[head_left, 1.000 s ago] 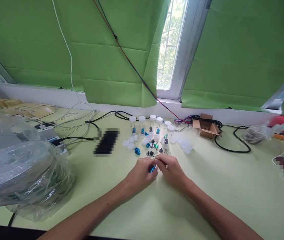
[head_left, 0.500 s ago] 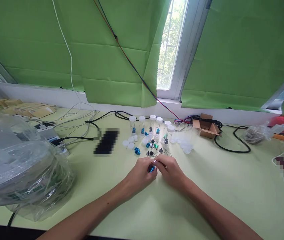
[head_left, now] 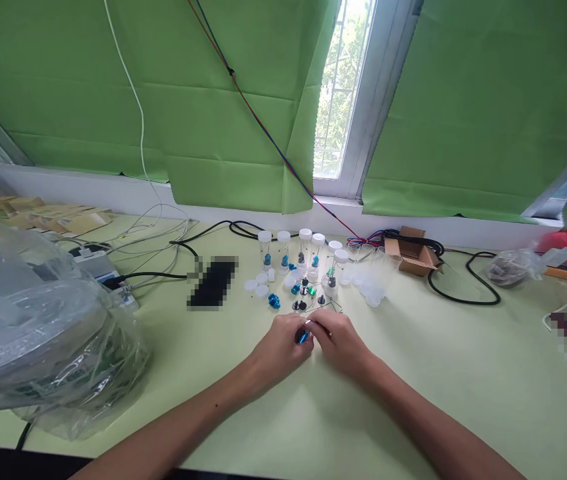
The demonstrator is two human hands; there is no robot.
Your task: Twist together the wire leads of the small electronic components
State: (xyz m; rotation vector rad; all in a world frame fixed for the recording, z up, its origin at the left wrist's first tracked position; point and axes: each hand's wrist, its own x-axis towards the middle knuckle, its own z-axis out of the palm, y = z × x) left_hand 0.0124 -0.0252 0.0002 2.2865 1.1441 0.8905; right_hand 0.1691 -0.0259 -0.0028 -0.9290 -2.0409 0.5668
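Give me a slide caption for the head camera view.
Left hand curled around a small blue part, right hand meeting the left, white-capped tubes standing beyond on the table.

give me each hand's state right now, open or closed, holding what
Left hand: closed around a small blue part.
Right hand: curled closed; whether it holds anything cannot be told.

blue part, white caps, green blinds
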